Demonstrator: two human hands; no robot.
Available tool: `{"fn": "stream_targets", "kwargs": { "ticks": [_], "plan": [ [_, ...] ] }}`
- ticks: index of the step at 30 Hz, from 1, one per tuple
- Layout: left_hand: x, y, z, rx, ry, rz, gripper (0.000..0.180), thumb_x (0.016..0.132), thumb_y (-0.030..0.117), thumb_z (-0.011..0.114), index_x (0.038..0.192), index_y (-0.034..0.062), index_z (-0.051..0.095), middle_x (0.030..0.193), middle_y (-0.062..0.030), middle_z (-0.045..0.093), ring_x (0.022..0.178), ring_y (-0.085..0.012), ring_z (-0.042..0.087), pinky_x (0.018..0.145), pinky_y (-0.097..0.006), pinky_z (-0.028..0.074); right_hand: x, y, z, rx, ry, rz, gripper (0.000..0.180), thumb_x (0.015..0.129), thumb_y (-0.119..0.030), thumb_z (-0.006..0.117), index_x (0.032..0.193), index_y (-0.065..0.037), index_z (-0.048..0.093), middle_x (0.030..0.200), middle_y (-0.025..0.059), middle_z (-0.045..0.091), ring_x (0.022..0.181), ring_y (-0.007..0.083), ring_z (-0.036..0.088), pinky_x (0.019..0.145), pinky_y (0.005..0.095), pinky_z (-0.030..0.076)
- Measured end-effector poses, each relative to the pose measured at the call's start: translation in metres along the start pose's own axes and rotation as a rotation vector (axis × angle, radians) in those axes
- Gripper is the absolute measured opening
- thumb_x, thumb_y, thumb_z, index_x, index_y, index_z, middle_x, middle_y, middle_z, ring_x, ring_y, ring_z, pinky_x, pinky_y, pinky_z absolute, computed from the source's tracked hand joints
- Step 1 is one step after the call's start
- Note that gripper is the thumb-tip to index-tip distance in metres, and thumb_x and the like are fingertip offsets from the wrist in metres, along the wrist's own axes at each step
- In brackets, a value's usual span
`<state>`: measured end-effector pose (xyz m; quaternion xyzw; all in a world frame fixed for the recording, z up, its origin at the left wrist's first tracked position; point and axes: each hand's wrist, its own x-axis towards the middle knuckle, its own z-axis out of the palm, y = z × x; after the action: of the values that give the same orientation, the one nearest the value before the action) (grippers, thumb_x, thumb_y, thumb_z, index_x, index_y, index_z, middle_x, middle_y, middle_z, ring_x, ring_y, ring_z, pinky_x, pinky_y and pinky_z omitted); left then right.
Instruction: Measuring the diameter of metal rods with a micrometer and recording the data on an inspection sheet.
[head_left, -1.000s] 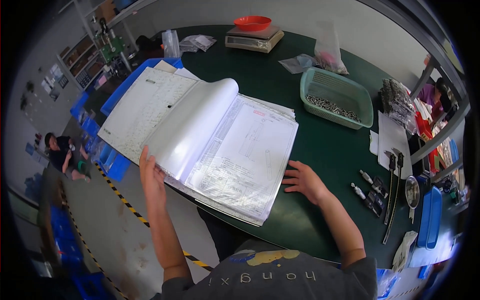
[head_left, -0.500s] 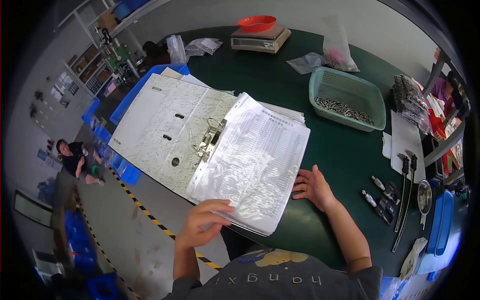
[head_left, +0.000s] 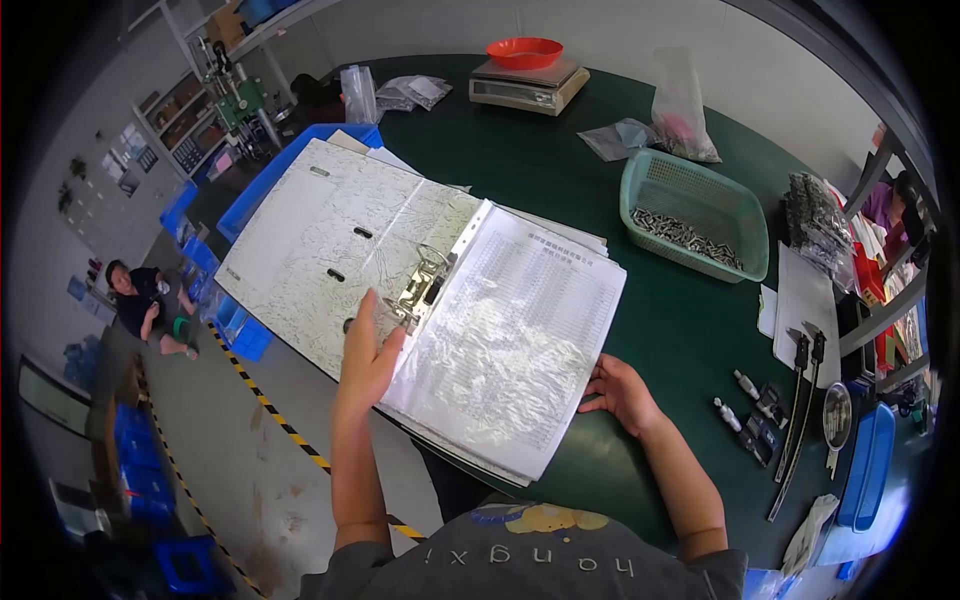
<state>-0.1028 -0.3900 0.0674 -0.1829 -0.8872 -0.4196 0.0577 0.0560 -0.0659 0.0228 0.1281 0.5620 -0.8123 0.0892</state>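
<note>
A lever-arch binder (head_left: 290,225) lies opened out on the dark green table, its worn pale cover spread to the left. Printed sheets in clear plastic sleeves (head_left: 505,350) are stacked on its right side, beside the metal ring mechanism (head_left: 425,290). My left hand (head_left: 366,360) is at the binder's near edge by the lower end of the rings, fingers stretched out, holding nothing. At the right edge of the sleeves, my right hand (head_left: 625,395) has its fingers slightly bent and apart, the fingertips at the page edge. Whether they touch it is unclear.
Beyond the binder stands a scale (head_left: 530,85) with a red dish (head_left: 525,52). A green basket (head_left: 695,215) of small metal parts is at right, near calipers (head_left: 795,420) and a blue tray (head_left: 867,465). A person (head_left: 150,305) sits on the far left.
My left hand has moved up and left from the sleeves' lower corner to beside the rings. My right hand has shifted slightly down, its fingers more bent at the page edge.
</note>
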Motion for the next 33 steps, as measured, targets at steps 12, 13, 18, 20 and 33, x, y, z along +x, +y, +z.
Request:
{"fn": "stream_targets", "kwargs": {
  "ticks": [12, 13, 18, 20, 33],
  "plan": [
    [-0.04, -0.077, -0.041, -1.002, 0.648, -0.272, 0.064, 0.079, 0.014, 0.055, 0.135, -0.0078, 0.034, 0.13, -0.0167, 0.047, 0.118, -0.0263, 0.048, 0.103, -0.037, 0.033, -0.001, 0.012, 0.02, -0.157, 0.173, -0.113, 0.051, 0.08, -0.012, 0.069, 0.118, 0.007, 0.041, 0.102, 0.0129, 0.06, 0.079, 0.0168, 0.062, 0.063, 0.0274, 0.053],
    [-0.036, -0.074, -0.038, -1.164, 0.691, -0.207, 0.061, 0.078, 0.011, 0.054, 0.133, -0.009, 0.036, 0.127, -0.0165, 0.05, 0.115, -0.026, 0.05, 0.102, -0.036, 0.035, 0.0, 0.015, 0.019, -0.151, 0.183, -0.11, 0.046, 0.082, -0.009, 0.066, 0.117, 0.007, 0.042, 0.101, 0.012, 0.06, 0.079, 0.016, 0.062, 0.063, 0.0271, 0.052],
    [-0.035, -0.062, -0.032, -1.124, 0.647, 0.058, 0.051, 0.072, -0.007, 0.05, 0.123, -0.0091, 0.047, 0.119, -0.0169, 0.056, 0.107, -0.0267, 0.056, 0.098, -0.036, 0.039, 0.004, 0.021, 0.007, -0.135, 0.187, -0.195, 0.04, 0.081, -0.006, 0.064, 0.115, 0.005, 0.046, 0.097, 0.0091, 0.06, 0.075, 0.0138, 0.058, 0.062, 0.0261, 0.048],
    [-0.045, -0.057, -0.031, -1.042, 0.645, 0.123, 0.051, 0.07, -0.01, 0.051, 0.121, -0.0093, 0.049, 0.118, -0.0165, 0.057, 0.106, -0.0263, 0.056, 0.098, -0.035, 0.039, 0.004, 0.02, 0.007, -0.163, 0.204, -0.199, 0.039, 0.081, -0.005, 0.063, 0.114, 0.005, 0.046, 0.096, 0.008, 0.06, 0.074, 0.0129, 0.057, 0.061, 0.0256, 0.047],
    [-0.09, 0.0, 0.021, -0.363, 0.452, 0.185, 0.059, 0.069, -0.009, 0.048, 0.126, 0.0022, 0.048, 0.131, -0.0134, 0.043, 0.125, -0.0271, 0.04, 0.103, -0.036, 0.035, 0.005, 0.027, -0.013, 0.525, 0.268, -0.21, 0.052, 0.094, -0.044, 0.043, 0.128, -0.005, 0.044, 0.119, 0.0099, 0.055, 0.095, 0.0147, 0.053, 0.078, 0.0316, 0.045]
  ]
}}
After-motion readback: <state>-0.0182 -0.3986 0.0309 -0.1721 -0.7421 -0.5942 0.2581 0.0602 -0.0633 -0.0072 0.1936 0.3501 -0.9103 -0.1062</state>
